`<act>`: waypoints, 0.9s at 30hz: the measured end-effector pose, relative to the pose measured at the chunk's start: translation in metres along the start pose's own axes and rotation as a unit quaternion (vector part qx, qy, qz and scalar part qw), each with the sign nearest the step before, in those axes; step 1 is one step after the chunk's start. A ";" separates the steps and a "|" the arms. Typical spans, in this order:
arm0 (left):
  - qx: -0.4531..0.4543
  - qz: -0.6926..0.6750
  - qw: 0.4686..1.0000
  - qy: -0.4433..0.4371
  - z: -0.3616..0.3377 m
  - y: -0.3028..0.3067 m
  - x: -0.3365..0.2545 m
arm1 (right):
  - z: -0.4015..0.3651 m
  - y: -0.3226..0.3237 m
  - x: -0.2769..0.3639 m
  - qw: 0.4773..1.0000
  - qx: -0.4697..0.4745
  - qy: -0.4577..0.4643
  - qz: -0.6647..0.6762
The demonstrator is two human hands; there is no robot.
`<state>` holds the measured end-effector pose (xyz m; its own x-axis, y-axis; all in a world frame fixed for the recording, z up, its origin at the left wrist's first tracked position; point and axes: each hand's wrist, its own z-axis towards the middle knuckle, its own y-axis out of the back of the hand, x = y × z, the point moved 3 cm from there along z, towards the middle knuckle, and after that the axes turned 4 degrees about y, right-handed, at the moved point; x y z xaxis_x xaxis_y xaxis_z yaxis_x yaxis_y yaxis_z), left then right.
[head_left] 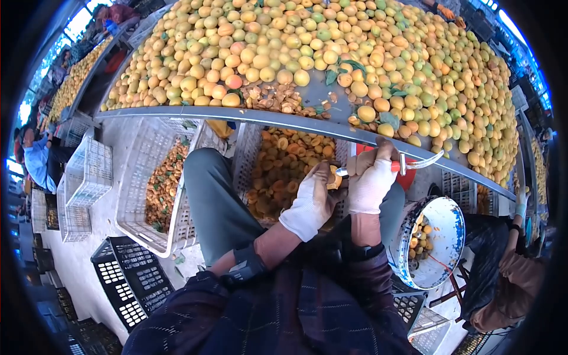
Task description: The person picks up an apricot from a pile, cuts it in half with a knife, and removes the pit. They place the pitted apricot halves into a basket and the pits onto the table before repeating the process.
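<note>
Under the grey metal table edge (236,113), our white-gloved left hand (309,201) is pinching a round orange fruit (335,178); our white-gloved right hand (371,186) is gripping a red-and-metal curved tool (403,164), pointing leftward to it.

Daylight glares at the edges; strong fisheye curves everything.

"What is the right hand (371,182) gripping?"
"A red-handled tool (396,166). Just beside it, the left hand (310,200) is holding an apricot piece (334,177); apricot halves (284,160) are lying below that hand."
</note>
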<state>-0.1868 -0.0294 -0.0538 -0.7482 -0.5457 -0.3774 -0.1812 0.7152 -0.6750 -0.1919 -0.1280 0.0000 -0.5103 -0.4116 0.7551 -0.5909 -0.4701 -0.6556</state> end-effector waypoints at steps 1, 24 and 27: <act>0.002 -0.001 1.000 0.000 0.001 0.000 0.006 | -0.001 -0.004 -0.002 1.000 0.001 0.002 -0.001; 0.110 0.006 0.982 0.155 -0.012 0.012 -0.028 | 0.005 0.014 0.002 0.985 0.074 -0.070 0.142; 0.175 0.071 0.980 0.071 -0.031 0.010 -0.056 | -0.005 0.005 0.028 0.975 0.142 -0.092 -0.142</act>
<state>-0.1662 0.0219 -0.0196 -0.8354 -0.3685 -0.4079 0.1417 0.5725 -0.8075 -0.2124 -0.1377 0.0173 -0.2139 -0.3538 0.9105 -0.4821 -0.7724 -0.4135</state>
